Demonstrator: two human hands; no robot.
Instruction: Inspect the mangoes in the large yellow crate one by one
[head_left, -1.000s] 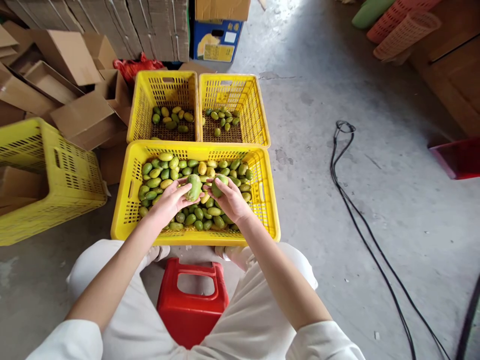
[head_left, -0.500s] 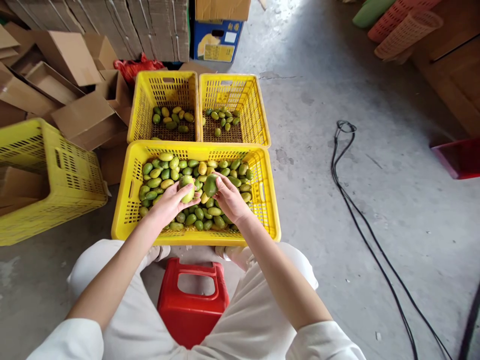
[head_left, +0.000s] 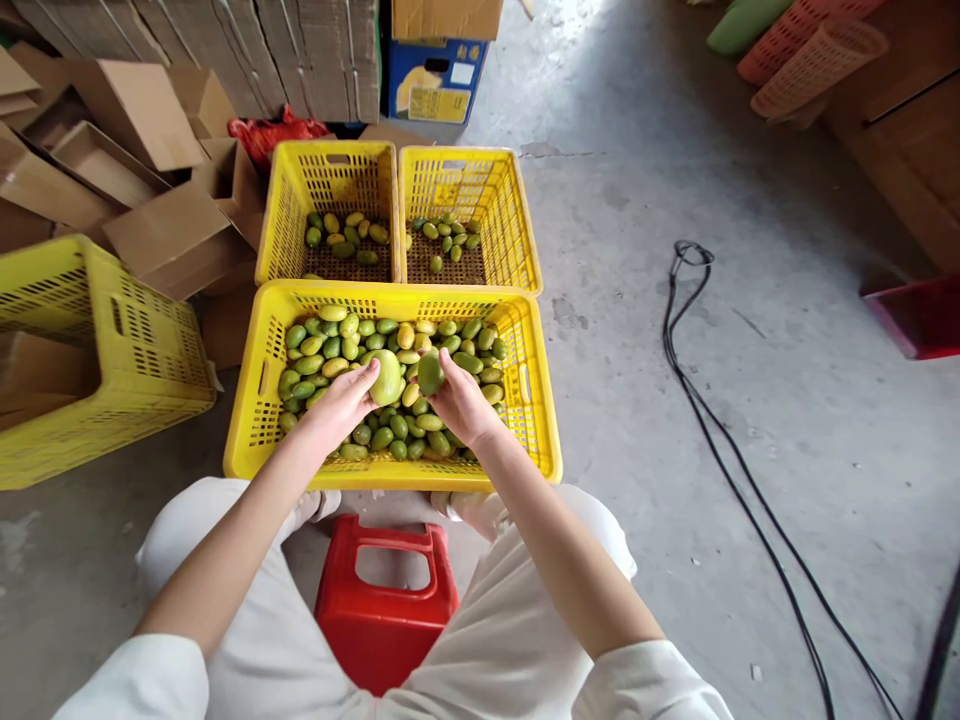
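- both arms reach forward over the knees, one from each side, and lean in so the hands almost meet in the middle.
- the left hand (head_left: 346, 400) is curled round a pale green fruit (head_left: 386, 378) and grips it, with the thumb on its left side.
- the right hand (head_left: 461, 402) grips a darker green fruit (head_left: 430, 373), with the thumb on its right side.
- the two held fruits are side by side, near each other but apart, up over the front yellow crate (head_left: 541, 400).
- the long way of the pale fruit runs from the person toward the back crates; i cannot tell which end is the stem.
- the dark fruit is a bit smaller, and its long way runs about the same way.
- there are two hands and two held fruits, one for each hand.
- the front crate has lots of green and yellow fruits (head_left: 430, 423), too many to count, and they point all ways.
- two more yellow crates stand just behind it: the back left crate (head_left: 300, 185) has about ten fruits, and the back right crate (head_left: 506, 215) has about twelve.
- one red stool (head_left: 386, 625) is between the legs.
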